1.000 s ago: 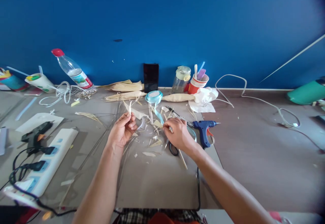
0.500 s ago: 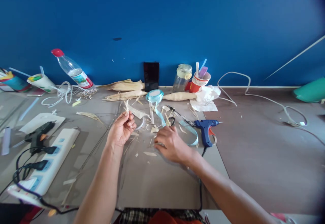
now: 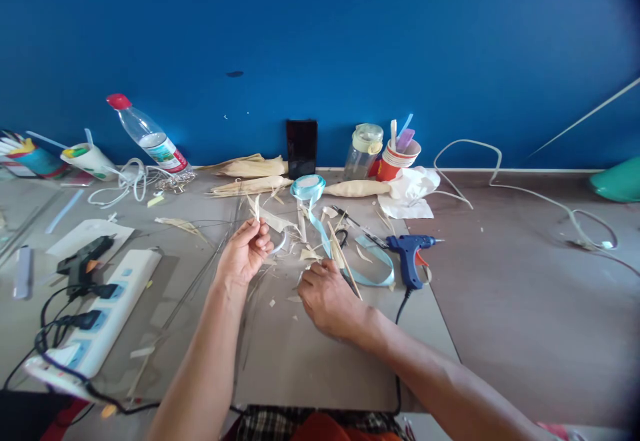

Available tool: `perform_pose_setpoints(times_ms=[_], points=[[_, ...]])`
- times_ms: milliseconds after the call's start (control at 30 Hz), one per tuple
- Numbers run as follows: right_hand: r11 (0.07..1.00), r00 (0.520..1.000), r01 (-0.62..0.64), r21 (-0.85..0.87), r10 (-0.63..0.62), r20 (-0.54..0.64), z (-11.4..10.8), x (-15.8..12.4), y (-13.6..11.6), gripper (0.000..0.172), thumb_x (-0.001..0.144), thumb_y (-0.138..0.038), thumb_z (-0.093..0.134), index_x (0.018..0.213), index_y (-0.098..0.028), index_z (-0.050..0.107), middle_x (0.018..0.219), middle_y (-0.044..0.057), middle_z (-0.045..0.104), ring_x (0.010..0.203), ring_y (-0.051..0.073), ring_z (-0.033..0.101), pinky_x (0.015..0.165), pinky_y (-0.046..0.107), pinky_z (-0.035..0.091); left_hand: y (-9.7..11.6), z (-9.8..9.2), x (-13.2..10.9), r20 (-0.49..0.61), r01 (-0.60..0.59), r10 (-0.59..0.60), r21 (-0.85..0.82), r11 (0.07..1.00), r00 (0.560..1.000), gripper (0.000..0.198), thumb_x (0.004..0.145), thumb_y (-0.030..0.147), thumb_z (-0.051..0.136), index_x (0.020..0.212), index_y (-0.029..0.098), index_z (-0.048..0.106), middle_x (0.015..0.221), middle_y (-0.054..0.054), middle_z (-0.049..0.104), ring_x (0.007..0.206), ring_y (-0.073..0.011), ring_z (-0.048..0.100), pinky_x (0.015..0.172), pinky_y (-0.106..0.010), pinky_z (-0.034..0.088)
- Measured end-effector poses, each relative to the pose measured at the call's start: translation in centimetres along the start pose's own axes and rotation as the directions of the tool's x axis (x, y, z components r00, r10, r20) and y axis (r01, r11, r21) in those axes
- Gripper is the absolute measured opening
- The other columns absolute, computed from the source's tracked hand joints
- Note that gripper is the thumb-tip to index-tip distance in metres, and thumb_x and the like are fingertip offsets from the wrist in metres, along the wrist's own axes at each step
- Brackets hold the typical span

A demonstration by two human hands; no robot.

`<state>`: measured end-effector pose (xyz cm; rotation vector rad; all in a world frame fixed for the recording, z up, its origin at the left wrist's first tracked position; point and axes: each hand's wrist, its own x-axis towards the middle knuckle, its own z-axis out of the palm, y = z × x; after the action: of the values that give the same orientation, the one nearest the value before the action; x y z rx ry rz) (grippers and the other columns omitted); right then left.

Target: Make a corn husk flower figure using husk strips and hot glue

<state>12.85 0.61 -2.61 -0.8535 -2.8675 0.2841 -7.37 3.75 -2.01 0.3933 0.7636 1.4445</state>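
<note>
My left hand is raised a little above the table, its fingers pinched on a small pale husk strip that stands upright. My right hand lies low on the table among husk scraps, fingers curled down on something I cannot make out. A thin wooden stick and black-handled scissors lie just beyond its knuckles. A light blue ribbon trails from its roll past the right hand.
A blue glue gun lies right of my right hand. Dried corn husks, a dark phone, a jar and a red paper cup stand by the blue wall. A power strip, black glue gun and bottle are left.
My right hand has drawn back towards me and to the left, from beside the glue gun and scissors down onto the scraps. My left hand keeps its pinch on the husk strip.
</note>
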Motion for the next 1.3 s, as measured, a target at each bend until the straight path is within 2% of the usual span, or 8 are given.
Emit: perform_pose_setpoints(times_ms=[167, 300, 467, 600, 667, 767, 900, 1300], points=[[0.983, 0.975, -0.133, 0.127, 0.152, -0.162, -0.4, 0.0, 0.4, 0.026, 0.09, -0.023, 0.043, 0.072, -0.016, 0.06, 0.074, 0.004, 0.058, 0.076, 0.016, 0.045, 0.076, 0.033, 0.027, -0.1, 0.1, 0.0, -0.013, 0.003, -0.003, 0.017, 1.0, 1.0, 0.006, 0.074, 0.012, 0.063, 0.078, 0.012, 0.059, 0.066, 0.002, 0.052, 0.046, -0.0016, 0.042, 0.046, -0.015, 0.037], [0.997, 0.995, -0.039, 0.073, 0.045, -0.092, -0.2, 0.1, -0.4, 0.022, 0.085, -0.033, 0.053, 0.074, -0.016, 0.061, 0.08, 0.006, 0.059, 0.086, 0.02, 0.046, 0.081, 0.036, 0.027, -0.2, 0.2, 0.0, -0.016, 0.003, -0.003, 0.024, 1.0, 1.0, 0.004, 0.075, 0.013, 0.062, 0.078, 0.012, 0.06, 0.066, 0.002, 0.052, 0.046, -0.0017, 0.041, 0.045, -0.015, 0.037], [0.999, 0.999, 0.03, -0.019, -0.03, -0.013, 0.5, 0.5, -1.5, 0.015, 0.083, -0.016, 0.048, 0.074, -0.013, 0.06, 0.079, 0.008, 0.058, 0.083, 0.021, 0.047, 0.082, 0.039, 0.029, -0.3, 0.2, 0.0, -0.012, 0.002, -0.002, 0.019, 1.0, 1.0, 0.006, 0.074, 0.013, 0.064, 0.077, 0.012, 0.059, 0.066, 0.002, 0.052, 0.046, -0.0014, 0.041, 0.045, -0.015, 0.036], [0.985, 0.994, -0.031, 0.169, 0.048, -0.102, 0.3, 0.7, -0.9, 0.016, 0.081, -0.013, 0.047, 0.069, -0.014, 0.057, 0.076, 0.008, 0.059, 0.08, 0.02, 0.048, 0.081, 0.039, 0.031, -0.3, 0.3, -0.2, 0.005, 0.003, -0.003, 0.017, 1.0, 1.0, 0.006, 0.074, 0.012, 0.064, 0.078, 0.012, 0.059, 0.066, 0.002, 0.052, 0.046, -0.0014, 0.041, 0.046, -0.014, 0.036], [0.868, 0.958, -0.147, 0.475, 0.244, -0.149, -0.1, 0.6, -0.2, 0.016, 0.082, -0.018, 0.046, 0.07, -0.016, 0.055, 0.072, 0.005, 0.057, 0.073, 0.017, 0.048, 0.075, 0.034, 0.034, -0.3, 0.5, -0.3, 0.007, 0.009, -0.009, 0.021, 1.0, 1.0, 0.006, 0.074, 0.013, 0.064, 0.078, 0.012, 0.059, 0.066, 0.002, 0.052, 0.046, -0.0015, 0.042, 0.046, -0.014, 0.036], [0.387, 0.865, -0.181, 0.904, 0.5, -0.042, -1.0, 0.5, 1.4, 0.018, 0.085, -0.029, 0.045, 0.07, -0.019, 0.05, 0.06, -0.003, 0.047, 0.056, 0.011, 0.04, 0.058, 0.025, 0.034, -0.5, 0.9, -0.5, 0.004, 0.024, -0.024, 0.048, 0.999, 1.0, 0.007, 0.073, 0.014, 0.065, 0.077, 0.012, 0.059, 0.066, 0.002, 0.052, 0.047, -0.0019, 0.042, 0.045, -0.015, 0.036], [-0.036, 0.82, -0.006, 0.999, 0.571, 0.025, -1.4, 0.4, 3.1, 0.025, 0.081, -0.038, 0.05, 0.066, -0.019, 0.045, 0.057, -0.004, 0.042, 0.052, 0.009, 0.034, 0.053, 0.022, 0.03, -1.2, 1.6, -0.8, 0.031, 0.06, -0.063, 0.109, 0.992, 0.998, 0.01, 0.072, 0.017, 0.067, 0.074, 0.012, 0.058, 0.066, 0.001, 0.052, 0.046, -0.0019, 0.041, 0.043, -0.015, 0.034], [-0.083, 0.697, 0.028, 0.996, 0.716, 0.04, -1.1, 0.7, 3.5, 0.025, 0.078, -0.039, 0.057, 0.065, -0.017, 0.052, 0.054, -0.003, 0.055, 0.05, 0.009, 0.048, 0.054, 0.022, 0.037, -4.0, 2.9, -1.6, 0.112, 0.225, -0.274, 0.326, 0.918, 0.955, 0.016, 0.07, 0.023, 0.072, 0.074, 0.014, 0.06, 0.068, 0.001, 0.057, 0.044, -0.0029, 0.045, 0.044, -0.017, 0.034]])
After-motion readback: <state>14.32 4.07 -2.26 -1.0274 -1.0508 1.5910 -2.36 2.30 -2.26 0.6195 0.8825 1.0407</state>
